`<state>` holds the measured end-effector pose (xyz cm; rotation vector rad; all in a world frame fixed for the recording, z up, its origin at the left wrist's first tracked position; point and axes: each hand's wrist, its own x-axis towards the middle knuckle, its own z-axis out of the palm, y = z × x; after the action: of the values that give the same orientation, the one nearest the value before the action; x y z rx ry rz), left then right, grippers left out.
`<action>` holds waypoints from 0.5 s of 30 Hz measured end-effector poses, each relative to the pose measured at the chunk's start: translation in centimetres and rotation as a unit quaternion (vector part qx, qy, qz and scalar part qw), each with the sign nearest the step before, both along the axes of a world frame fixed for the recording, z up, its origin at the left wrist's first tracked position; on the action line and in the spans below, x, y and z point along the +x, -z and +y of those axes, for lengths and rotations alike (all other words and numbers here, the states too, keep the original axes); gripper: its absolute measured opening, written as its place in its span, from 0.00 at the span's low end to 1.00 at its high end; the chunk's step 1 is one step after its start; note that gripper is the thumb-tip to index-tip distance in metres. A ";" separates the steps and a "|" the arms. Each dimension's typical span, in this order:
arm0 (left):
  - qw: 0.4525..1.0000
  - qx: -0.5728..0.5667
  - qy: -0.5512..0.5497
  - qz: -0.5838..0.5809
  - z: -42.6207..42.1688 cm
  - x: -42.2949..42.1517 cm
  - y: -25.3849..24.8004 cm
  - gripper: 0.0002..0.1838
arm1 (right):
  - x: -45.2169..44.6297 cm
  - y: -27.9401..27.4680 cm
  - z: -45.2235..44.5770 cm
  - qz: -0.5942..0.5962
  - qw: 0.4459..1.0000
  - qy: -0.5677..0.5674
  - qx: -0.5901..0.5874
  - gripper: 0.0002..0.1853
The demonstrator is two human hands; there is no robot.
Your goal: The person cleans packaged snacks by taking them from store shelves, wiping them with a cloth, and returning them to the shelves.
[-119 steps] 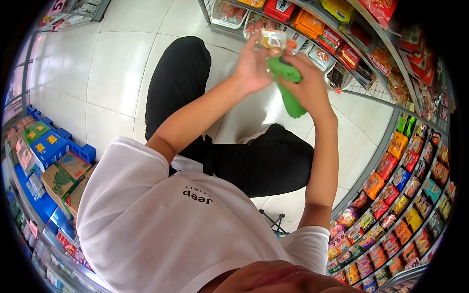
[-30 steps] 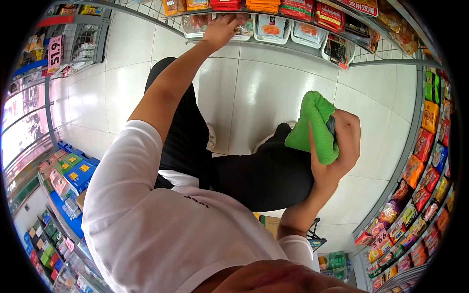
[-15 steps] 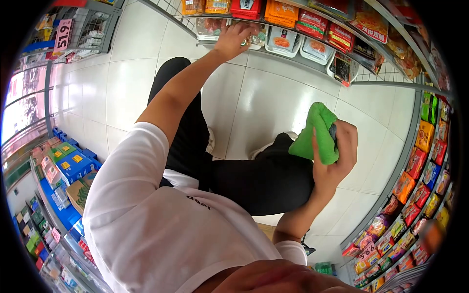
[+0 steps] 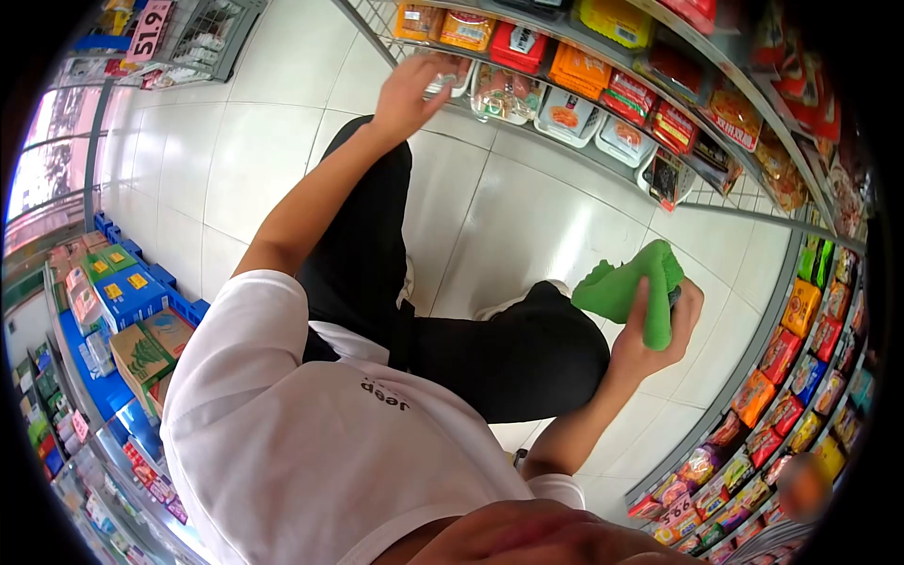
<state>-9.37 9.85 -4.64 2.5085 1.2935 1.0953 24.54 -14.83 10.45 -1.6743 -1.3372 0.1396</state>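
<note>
My right hand (image 4: 670, 325) is closed around a bunched green cloth (image 4: 623, 290), held above the floor to the right of my bent knee. A small dark grey patch shows between cloth and fingers; I cannot make out what it is. My left hand (image 4: 411, 99) reaches to the left end of the low shelf, fingers apart and slightly blurred. Its fingertips are at the edge of a white tray (image 4: 460, 79) of packs, partly hidden by the hand. Beside that tray stands another with clear-wrapped packs (image 4: 504, 94).
More white trays (image 4: 568, 115) line the low shelf, under a row of orange and red food packs (image 4: 576, 71). Shelves of bright snack packets (image 4: 780, 353) curve along the right. Boxes (image 4: 132, 294) are stacked at left. Pale floor tiles (image 4: 527, 198) lie between.
My left hand has moved left along the low shelf, from the second tray to the end tray. The cloth in my right hand has shifted slightly down and tilted. The whole view has turned a little.
</note>
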 end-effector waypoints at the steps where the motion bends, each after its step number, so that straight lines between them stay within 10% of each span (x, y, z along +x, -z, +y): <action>1: 0.999 0.027 -0.020 -0.028 0.3 -0.8 -1.0 0.13 | -0.2 -0.1 0.3 -0.006 1.000 -0.025 -0.004 0.11; 15: 0.972 -0.173 -0.126 0.098 14.0 -3.0 1.4 0.16 | -1.1 0.0 1.5 -0.027 0.997 -0.048 -0.046 0.13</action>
<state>-12.35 23.89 -6.00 2.2781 1.7226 0.5978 23.44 -13.31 10.48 -1.7013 -1.4719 0.2168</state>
